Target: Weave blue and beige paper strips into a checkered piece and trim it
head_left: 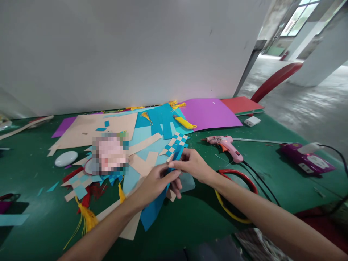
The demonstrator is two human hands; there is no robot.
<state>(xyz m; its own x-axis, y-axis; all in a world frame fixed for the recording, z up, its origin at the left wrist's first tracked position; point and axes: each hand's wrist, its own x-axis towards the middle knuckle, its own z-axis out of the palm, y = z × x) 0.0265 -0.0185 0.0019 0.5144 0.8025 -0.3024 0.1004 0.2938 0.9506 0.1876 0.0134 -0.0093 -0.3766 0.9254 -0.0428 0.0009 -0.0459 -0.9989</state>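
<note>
A long blue paper piece hangs tilted between my two hands above the table. My left hand is closed on its middle, with the thumb lying along the paper. Close beside it, my right hand pinches the same paper nearer its upper end. Just beyond the fingers is a blue-and-cream checkered woven paper piece; whether it is joined to the blue paper I cannot tell. Cream paper strips and light-blue paper lie under and left of the hands.
A pink glue gun lies right of my hands, near a purple power strip. Red-and-yellow-handled scissors rest below it. A yellow utility knife, a purple sheet, yellow tassels and a white oval object are around.
</note>
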